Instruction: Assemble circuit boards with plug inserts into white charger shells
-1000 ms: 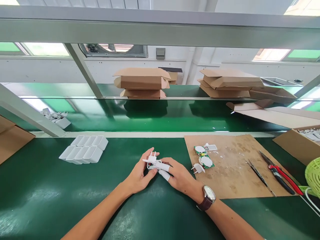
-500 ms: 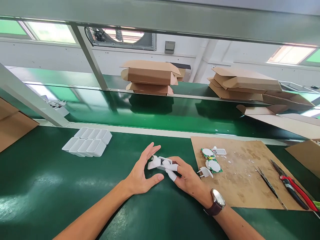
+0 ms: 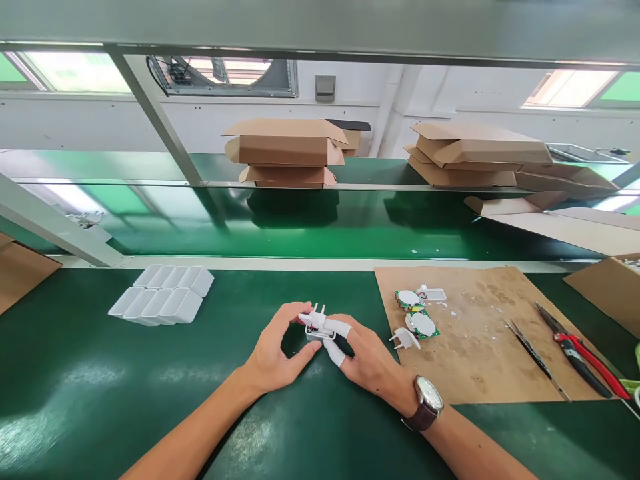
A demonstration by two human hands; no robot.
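Above the green bench I hold a small white plug housing (image 3: 320,331) between both hands. Two prongs stick up from its top piece, and a bit of red shows inside the gap. My left hand (image 3: 280,350) is closed on its left side, fingertips behind and thumb at the front. My right hand (image 3: 373,357), with white finger cots on thumb and finger, pinches it from the right. On the cardboard sheet to the right lie a loose white plug cover (image 3: 405,339), two green circuit boards with white discs (image 3: 423,324) and a white frame (image 3: 434,294).
Several white open housings (image 3: 170,305) stand in rows at the left. Tweezers (image 3: 537,360) and red-handled pliers (image 3: 575,350) lie on the brown cardboard sheet (image 3: 480,373). Cardboard boxes (image 3: 285,148) sit on the shelf behind, beyond a green belt (image 3: 300,240). A box flap (image 3: 607,293) juts in at the right.
My left fingers and thumb have closed in on the housing. The prong piece has turned so its prongs point up over the housing. The whole view has shifted slightly.
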